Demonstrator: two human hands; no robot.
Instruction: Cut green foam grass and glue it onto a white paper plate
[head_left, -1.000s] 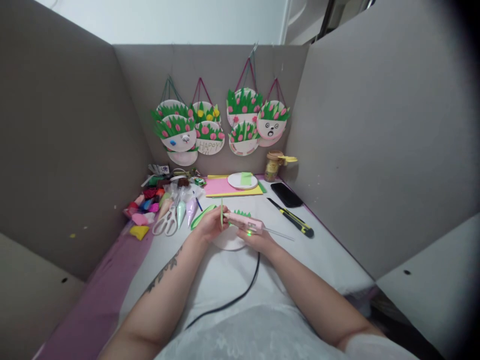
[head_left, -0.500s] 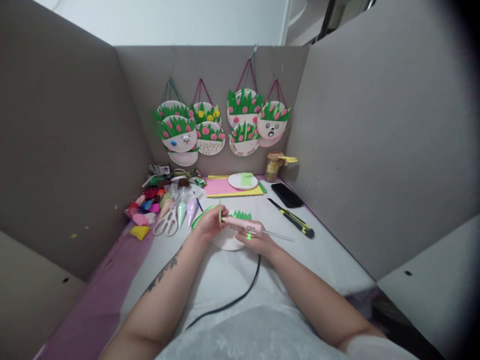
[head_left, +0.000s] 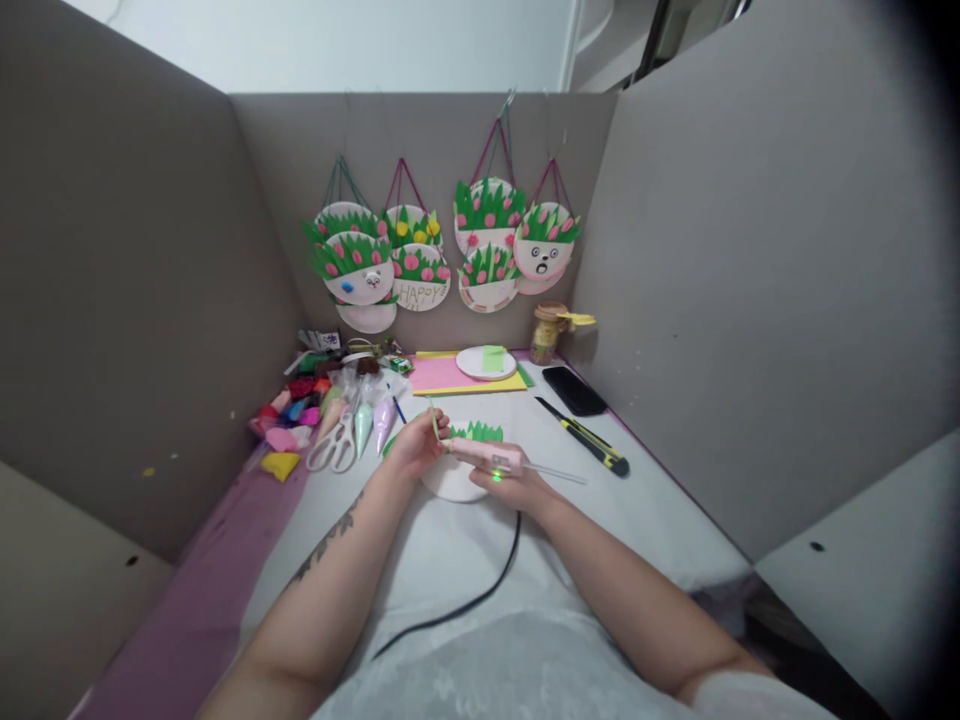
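Observation:
My left hand (head_left: pixel 421 444) is closed on a narrow light green paper strip (head_left: pixel 434 420) that stands up from its fingers. In my right hand (head_left: pixel 510 482) is a pink glue gun (head_left: pixel 487 457) with a lit green light; a clear glue stick (head_left: pixel 555 472) juts from its back. The gun's nozzle points left and is at the strip's lower part, close to my left fingers; whether they touch I cannot tell. Beneath both hands lies a white paper plate (head_left: pixel 459 484) with green paper grass (head_left: pixel 480 432) along its far side, partly hidden by the gun and hands.
Scissors (head_left: pixel 334 448), piping bags (head_left: pixel 364 425) and colourful clay packs (head_left: pixel 283 438) lie at left. A box cutter (head_left: pixel 585 436) and phone (head_left: pixel 574 390) are at right. Coloured paper (head_left: pixel 439 376) and a plate (head_left: pixel 472 364) sit behind. Decorated plates (head_left: pixel 360 270) hang on the partition. A black cord (head_left: pixel 457 605) crosses the front.
The paper strip has tilted and shifted slightly left in my left hand. The glue gun's nozzle has moved a little left and down with it.

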